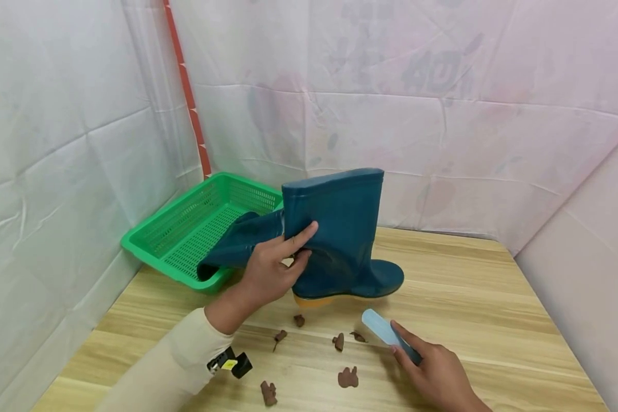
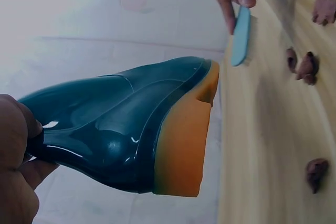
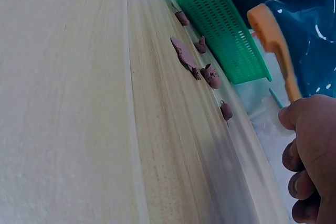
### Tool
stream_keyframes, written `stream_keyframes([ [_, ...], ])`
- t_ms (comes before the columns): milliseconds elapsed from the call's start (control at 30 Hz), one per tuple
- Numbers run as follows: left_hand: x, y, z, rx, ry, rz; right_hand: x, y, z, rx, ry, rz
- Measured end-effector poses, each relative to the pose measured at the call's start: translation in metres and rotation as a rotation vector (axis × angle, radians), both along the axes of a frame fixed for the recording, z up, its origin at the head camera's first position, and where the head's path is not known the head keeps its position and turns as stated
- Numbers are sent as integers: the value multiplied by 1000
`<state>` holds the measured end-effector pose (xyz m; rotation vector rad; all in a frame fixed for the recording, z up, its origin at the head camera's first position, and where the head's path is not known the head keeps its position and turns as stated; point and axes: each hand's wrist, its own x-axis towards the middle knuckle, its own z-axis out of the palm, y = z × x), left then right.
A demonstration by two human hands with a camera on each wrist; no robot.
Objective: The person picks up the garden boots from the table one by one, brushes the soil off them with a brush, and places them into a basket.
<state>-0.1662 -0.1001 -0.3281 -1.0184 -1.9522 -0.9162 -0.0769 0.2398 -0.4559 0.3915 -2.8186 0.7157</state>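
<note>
My left hand (image 1: 275, 266) grips a dark teal rubber boot (image 1: 340, 234) by the back of its shaft, thumb and fingers pinching the rubber. The boot stands upright just over the table, toe pointing right. Its orange sole (image 2: 181, 150) faces down in the left wrist view. My right hand (image 1: 440, 372) holds a light-blue brush (image 1: 378, 327) between thumb and fingers, its head pointing toward the boot but apart from it. A second teal boot (image 1: 239, 243) lies on its side across the green basket (image 1: 157, 260), partly hidden behind my left hand.
Several brown lumps (image 1: 347, 377) lie scattered on the wooden table (image 1: 458, 280) below the boot and between my hands. White sheeting (image 1: 391, 131) hangs behind and at both sides. A small black device (image 1: 230, 363) sits at my left wrist.
</note>
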Motion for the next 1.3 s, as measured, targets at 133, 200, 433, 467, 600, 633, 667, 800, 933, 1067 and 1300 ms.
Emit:
stream_keyframes([
  [133,-1,-2,12,11,-9,-8,-1,0,-1,11,-21,-6],
  [200,-3,-4,18,12,-16,-14,-1,0,-1,17,-13,-11],
  [433,-3,-10,41,17,-31,8,-1,-1,-1,36,-82,-36],
  [467,-4,-11,43,18,-27,16,-1,-1,0,38,-97,-38],
  [600,-6,-16,49,28,-20,37,-1,-1,0,39,-130,-47],
  [633,-6,-18,51,30,-21,42,-1,-1,0,38,-131,-49],
  [667,-6,-19,52,32,-24,45,-1,-1,0,38,-131,-49],
  [800,-6,-26,60,30,-41,51,-1,-2,-2,37,-127,-50],
  [933,-9,-32,66,26,-31,50,0,-3,-1,27,-141,-55],
  [1067,-13,-37,71,38,12,47,1,-3,-1,18,-156,-59],
  [1300,-19,-41,80,84,25,67,1,-2,-3,12,-133,-57],
])
